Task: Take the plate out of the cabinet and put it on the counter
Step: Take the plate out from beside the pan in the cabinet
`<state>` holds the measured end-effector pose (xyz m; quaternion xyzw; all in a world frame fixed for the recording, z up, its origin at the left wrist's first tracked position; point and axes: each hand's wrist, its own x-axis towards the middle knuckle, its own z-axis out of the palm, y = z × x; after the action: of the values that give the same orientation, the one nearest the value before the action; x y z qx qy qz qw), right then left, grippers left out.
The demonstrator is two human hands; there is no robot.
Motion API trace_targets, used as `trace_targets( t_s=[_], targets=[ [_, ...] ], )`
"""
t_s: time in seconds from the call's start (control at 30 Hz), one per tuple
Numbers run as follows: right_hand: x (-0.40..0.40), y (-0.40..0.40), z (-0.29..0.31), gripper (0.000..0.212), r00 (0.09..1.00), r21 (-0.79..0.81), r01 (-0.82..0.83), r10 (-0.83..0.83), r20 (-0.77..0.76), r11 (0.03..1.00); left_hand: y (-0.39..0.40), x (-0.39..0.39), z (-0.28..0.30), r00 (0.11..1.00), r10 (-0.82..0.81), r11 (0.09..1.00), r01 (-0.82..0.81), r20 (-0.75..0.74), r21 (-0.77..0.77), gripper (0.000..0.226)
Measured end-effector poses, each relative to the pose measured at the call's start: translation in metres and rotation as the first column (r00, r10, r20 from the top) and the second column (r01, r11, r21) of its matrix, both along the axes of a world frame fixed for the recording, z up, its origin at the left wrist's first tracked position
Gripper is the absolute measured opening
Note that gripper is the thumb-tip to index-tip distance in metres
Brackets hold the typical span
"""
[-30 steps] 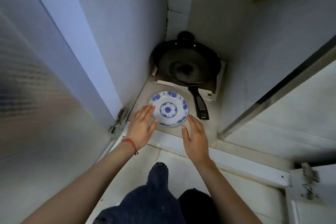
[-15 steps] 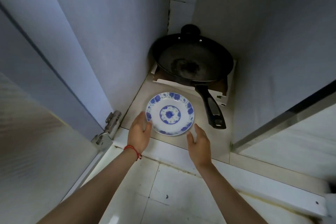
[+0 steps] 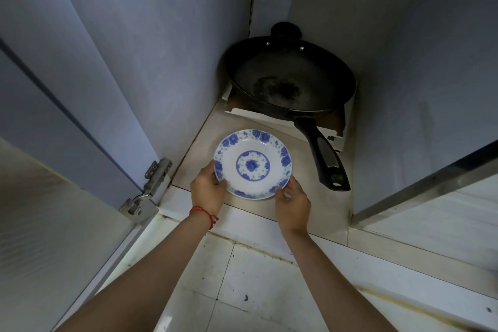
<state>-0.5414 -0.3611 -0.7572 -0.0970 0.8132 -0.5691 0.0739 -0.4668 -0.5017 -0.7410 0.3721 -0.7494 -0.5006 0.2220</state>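
A white plate (image 3: pixel 253 164) with blue flowers is at the front of the low cabinet floor (image 3: pixel 304 197). My left hand (image 3: pixel 207 188) grips its left rim, thumb on top. On the lower right rim my right hand (image 3: pixel 292 202) holds it too. The plate's near edge looks slightly raised off the cabinet floor. The counter is out of view.
A black frying pan (image 3: pixel 288 78) rests on cardboard at the cabinet's back, its handle (image 3: pixel 323 156) pointing toward the front right, close to the plate. The open left door (image 3: pixel 54 224) with its hinge (image 3: pixel 148 191) stands at left, another door at right. White tiled floor lies below.
Both hands have closed onto the plate's rim; a second ago they lay flat in front of it. My head has come nearer the cabinet, and my knees are gone from view.
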Motion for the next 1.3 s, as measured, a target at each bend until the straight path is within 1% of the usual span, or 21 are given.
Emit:
trace_targets(
  t_s=[0.17,0.27,0.4,0.63,0.73,0.83,1.0,1.2,1.3],
  targets=[
    [0.011,0.011,-0.002,0.039,1.0,-0.027,-0.019,0.019,0.005,0.999,0.01,0.014,0.002,1.0,0.0,0.997,0.002,-0.021,0.072,0.043],
    [0.019,0.016,-0.002,0.037,0.999,-0.061,-0.026,0.027,0.018,0.998,0.017,0.024,0.002,1.0,0.029,0.997,-0.029,0.006,0.076,0.046],
    [0.03,0.023,-0.003,0.033,0.998,-0.114,-0.027,0.033,0.055,0.993,0.028,0.037,0.005,0.997,0.076,0.993,-0.073,-0.031,0.094,0.048],
    [0.031,0.035,-0.006,0.038,0.995,-0.135,-0.031,0.044,0.093,0.99,0.036,0.05,0.005,0.99,0.125,0.982,-0.113,-0.067,0.154,0.043],
    [0.023,0.033,-0.004,0.031,0.995,-0.158,-0.044,0.057,0.08,0.987,0.023,0.045,0.003,0.987,0.154,0.975,-0.143,-0.05,0.172,0.035],
    [0.014,0.027,-0.001,0.03,0.997,-0.135,-0.027,0.037,0.069,0.991,0.009,0.036,0.001,0.993,0.119,0.979,-0.114,-0.022,0.168,0.033],
    [0.006,0.024,-0.006,0.02,0.999,-0.068,-0.033,0.035,0.028,0.997,-0.001,0.027,-0.006,0.997,0.064,0.99,-0.068,0.03,0.123,0.031],
    [0.004,0.021,-0.007,0.018,1.0,0.017,-0.018,0.017,0.008,1.0,-0.001,0.027,-0.006,0.994,0.108,0.98,-0.11,0.018,0.166,0.031],
    [0.007,0.024,-0.003,0.018,1.0,0.03,-0.019,0.019,-0.002,0.999,0.001,0.034,-0.005,0.991,0.134,0.971,-0.133,0.009,0.197,0.03]
  ],
)
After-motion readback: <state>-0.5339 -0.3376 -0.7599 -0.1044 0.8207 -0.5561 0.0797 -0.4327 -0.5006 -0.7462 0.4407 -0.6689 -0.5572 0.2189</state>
